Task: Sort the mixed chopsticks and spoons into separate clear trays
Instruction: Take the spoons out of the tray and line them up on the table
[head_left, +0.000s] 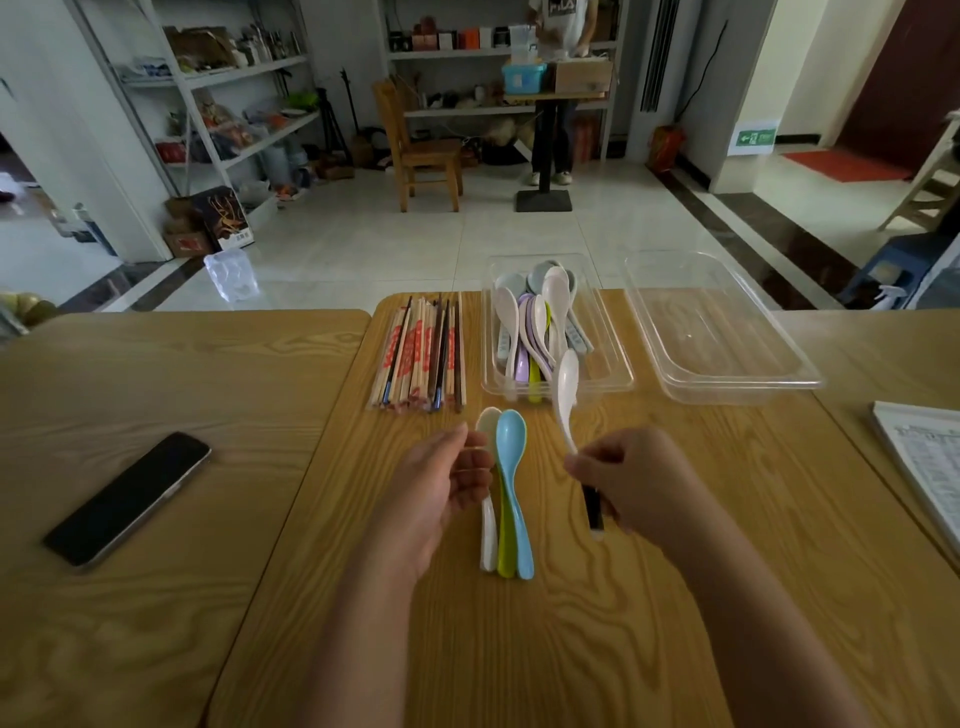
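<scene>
So, a raised white spoon (565, 395) is being pinched by its handle end between the thumb and fingertips of the right hand (641, 480), right of centre. Its bowl is pointed up by the near edge of the spoon tray (614, 361). A short dark piece (592, 512) is tucked under that same hand, can't be made out tbh. The left hand (444, 486) is held palm-in, fingers loosely curled. Whether the three spoons (511, 467) laid beside it mid-frame are touched can't be told. The chopsticks (421, 353) are piled upper centre, left of the spoon tray, and a second clear tray (727, 332) is sat upper right.
</scene>
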